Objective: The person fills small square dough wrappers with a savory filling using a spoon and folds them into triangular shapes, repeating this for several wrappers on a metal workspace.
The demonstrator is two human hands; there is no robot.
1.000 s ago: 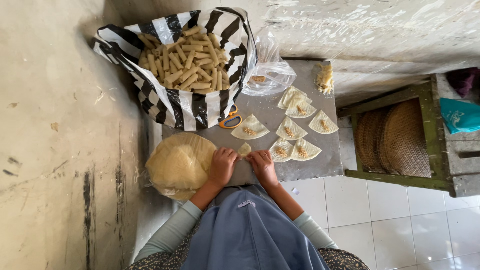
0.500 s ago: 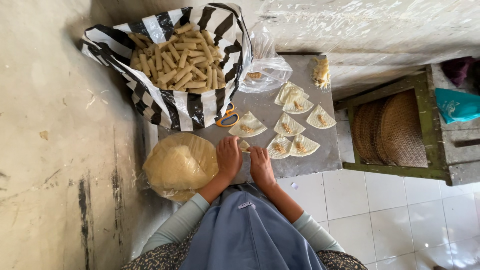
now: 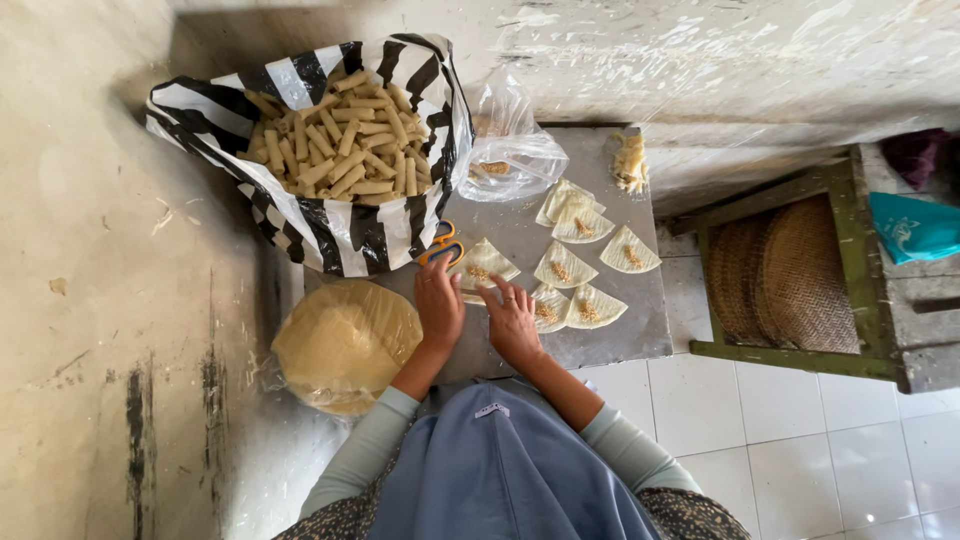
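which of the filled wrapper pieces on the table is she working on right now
The wedge-shaped wrapper nearest the orange-handled scissors. Both the left hand and right hand touch it; the other wrappers lie untouched to its right.

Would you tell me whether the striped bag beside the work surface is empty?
No, the black-and-white striped bag is filled with many pale rolled pastry sticks.

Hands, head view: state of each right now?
Left hand: open, fingers flat on a filled wrapper, gripping nothing.
Right hand: open, fingertips on the same wrapper.
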